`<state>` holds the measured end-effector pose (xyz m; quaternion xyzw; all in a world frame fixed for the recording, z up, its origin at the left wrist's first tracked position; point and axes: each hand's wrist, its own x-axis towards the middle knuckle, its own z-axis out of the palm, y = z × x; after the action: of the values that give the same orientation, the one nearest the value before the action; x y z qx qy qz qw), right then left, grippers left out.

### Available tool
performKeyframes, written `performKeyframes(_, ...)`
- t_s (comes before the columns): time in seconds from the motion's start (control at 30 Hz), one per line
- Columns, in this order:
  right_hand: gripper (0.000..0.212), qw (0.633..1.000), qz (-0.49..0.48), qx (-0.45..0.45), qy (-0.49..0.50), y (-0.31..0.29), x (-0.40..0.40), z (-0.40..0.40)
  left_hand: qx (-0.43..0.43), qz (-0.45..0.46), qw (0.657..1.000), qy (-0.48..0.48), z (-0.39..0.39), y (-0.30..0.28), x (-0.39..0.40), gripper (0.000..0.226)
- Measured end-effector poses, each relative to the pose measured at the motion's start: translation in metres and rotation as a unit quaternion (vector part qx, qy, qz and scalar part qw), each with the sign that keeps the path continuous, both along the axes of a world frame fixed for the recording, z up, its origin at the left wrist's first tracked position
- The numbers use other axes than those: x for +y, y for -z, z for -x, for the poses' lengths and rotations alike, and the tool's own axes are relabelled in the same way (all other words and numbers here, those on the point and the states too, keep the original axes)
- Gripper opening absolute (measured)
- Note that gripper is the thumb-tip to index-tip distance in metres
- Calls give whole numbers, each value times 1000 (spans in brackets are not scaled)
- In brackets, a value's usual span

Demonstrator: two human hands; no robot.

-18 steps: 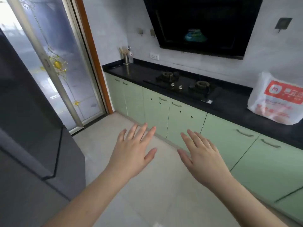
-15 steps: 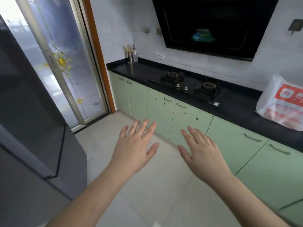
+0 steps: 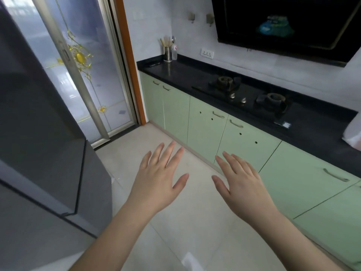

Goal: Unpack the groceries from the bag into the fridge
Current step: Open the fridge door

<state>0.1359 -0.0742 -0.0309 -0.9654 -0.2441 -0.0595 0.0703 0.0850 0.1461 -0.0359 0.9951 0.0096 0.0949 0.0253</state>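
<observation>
Bag (image 3: 353,133) slid to right edge, partly cropped | both hands' fingers spread, empty | black countertop (image 3: 175,71)

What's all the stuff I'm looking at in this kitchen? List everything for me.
fridge: one, dark grey, doors shut, left side
sliding glass door: one, frosted with gold ornaments, back left
counter: one, black, along the right wall
gas hob: one, black, two burners, set in the counter
cabinet doors: several, pale green, under the counter
utensil holder: one, metal, counter's far corner
range hood: one, black, above the hob
grocery bag: one, white, counter's right edge, mostly cut off
left hand: open, empty, over the floor
right hand: open, empty, over the floor
</observation>
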Motion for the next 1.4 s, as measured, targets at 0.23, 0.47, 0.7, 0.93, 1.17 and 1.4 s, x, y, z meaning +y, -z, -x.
performKeyframes(0.23, 61, 1000, 2, 19, -12, 23, 16, -64, 19, -8, 1000, -11, -49, 14, 14, 69)
performKeyframes(0.47, 69, 998, -17, 33, -49, 29, 14, -169, 40, 14, 996, -76, -124, 25, 6, 62)
performKeyframes(0.7, 68, 993, -21, 46, -106, 29, 24, -256, 66, -14, 986, -151, -188, 17, 7, 68)
performKeyframes(0.93, 67, 978, -34, 87, -188, 36, 74, -294, 76, 12, 970, -231, -194, 17, 32, 71)
performKeyframes(1.17, 68, 960, -26, 89, -266, 48, 147, -315, 76, 31, 952, -294, -200, 31, 82, 68)
performKeyframes(1.4, 62, 937, 20, 48, -347, 43, 247, -336, 49, 46, 936, -345, -211, 39, 159, 72)
